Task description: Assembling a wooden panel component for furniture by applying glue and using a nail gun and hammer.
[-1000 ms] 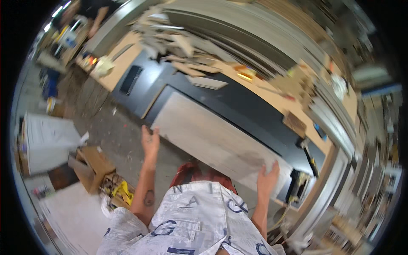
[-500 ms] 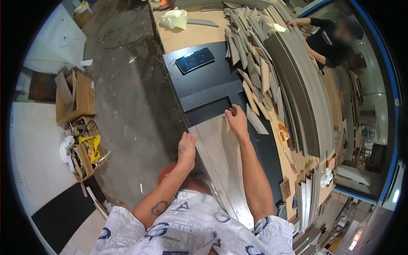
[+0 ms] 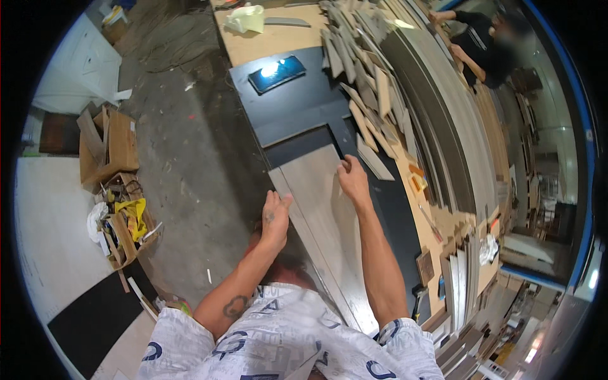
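A long grey wood-look plank with a narrow strip along its left side runs from near my body across the bench. My left hand holds the plank's left edge, thumb on top and fingers at the side. Along the opposite edge, my right hand has its fingers curled against the plank, their tips partly hidden. Beneath and beyond the plank lies a dark board with a rectangular cut-out just past the plank's far end. A dark phone rests on that board, its screen reflecting light.
Cut wood offcuts are heaped right of the dark board, beside tall stacked planks. A pale yellow cloth lies at the far end. Cardboard boxes stand on the left floor. Another person works at the far right.
The bench and plank have shifted up in the view. Both hands now sit farther back from the plank's far end, still at its two edges.
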Demonstrator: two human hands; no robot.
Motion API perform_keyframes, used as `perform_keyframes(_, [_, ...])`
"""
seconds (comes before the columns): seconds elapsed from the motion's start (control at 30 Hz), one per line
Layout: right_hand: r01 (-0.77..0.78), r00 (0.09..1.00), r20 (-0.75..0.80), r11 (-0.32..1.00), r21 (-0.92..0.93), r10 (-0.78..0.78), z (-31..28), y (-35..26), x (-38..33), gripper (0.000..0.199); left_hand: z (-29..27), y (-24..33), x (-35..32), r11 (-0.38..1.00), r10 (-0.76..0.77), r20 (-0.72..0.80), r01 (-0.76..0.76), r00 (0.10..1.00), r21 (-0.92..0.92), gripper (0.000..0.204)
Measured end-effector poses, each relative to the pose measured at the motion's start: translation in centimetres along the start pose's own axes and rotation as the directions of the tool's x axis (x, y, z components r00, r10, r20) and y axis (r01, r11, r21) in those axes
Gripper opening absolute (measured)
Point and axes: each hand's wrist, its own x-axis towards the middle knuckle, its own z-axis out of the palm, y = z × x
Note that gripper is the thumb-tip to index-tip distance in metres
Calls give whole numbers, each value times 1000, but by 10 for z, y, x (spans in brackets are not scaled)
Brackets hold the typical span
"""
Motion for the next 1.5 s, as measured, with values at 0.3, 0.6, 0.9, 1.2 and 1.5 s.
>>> perform_keyframes(0.3, [-79,996,-60,989,-125,72,-77,141,-207,48,17,-150,-148,988,-39,4,38,999,147,21])
perform_keyframes(0.6, [-106,993,-64,984,-145,97,-126,201,-299,47,26,-256,-263,954,-235,76,215,969,209,18])
perform_keyframes(0.9, [-121,993,-26,990,-78,119,-163,268,-367,47,31,-303,-300,937,-270,-30,270,962,221,17])
perform_keyframes(1.2, [-100,985,-144,995,-3,99,-172,293,-400,39,11,-336,-304,966,-256,118,249,959,66,19])
perform_keyframes(1.5, [-134,981,-154,986,-98,118,-171,293,-404,41,36,-324,-315,954,-299,14,299,954,-20,26])
